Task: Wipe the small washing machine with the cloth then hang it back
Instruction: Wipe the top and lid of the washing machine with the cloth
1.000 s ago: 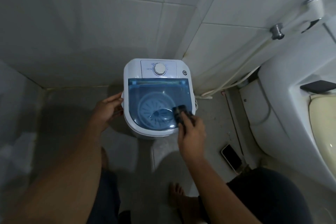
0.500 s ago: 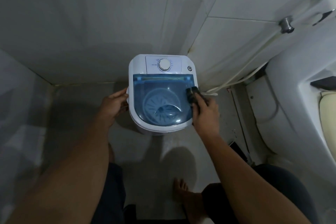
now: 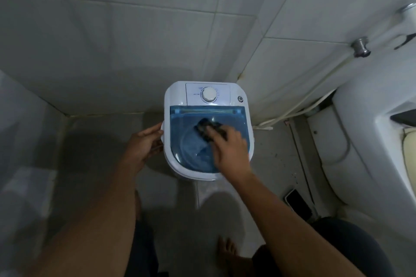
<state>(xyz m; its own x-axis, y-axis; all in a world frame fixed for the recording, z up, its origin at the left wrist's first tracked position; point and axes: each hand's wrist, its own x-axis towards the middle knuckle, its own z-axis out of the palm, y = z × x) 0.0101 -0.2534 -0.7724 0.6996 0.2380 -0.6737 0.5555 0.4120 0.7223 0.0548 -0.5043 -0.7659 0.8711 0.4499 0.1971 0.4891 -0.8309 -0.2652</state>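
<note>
A small white washing machine point(image 3: 175, 99) with a see-through blue lid and a round white dial stands on the floor in the tiled corner. My right hand point(image 3: 231, 150) presses a dark cloth point(image 3: 206, 130) flat on the middle of the blue lid, blurred by motion. Its fingers cover the cloth's near part. My left hand point(image 3: 145, 144) holds the machine's left side, fingers against the white rim.
A white toilet point(image 3: 364, 141) stands at the right, with a hose point(image 3: 304, 108) along the wall behind it and a metal valve point(image 3: 360, 46) above. A phone point(image 3: 297, 201) lies on the floor right of the machine. My bare foot point(image 3: 229, 252) is on the tiles below.
My right hand has slid the cloth from the lid's right edge leftward and up to the middle of the lid. My left hand stays on the machine's left side.
</note>
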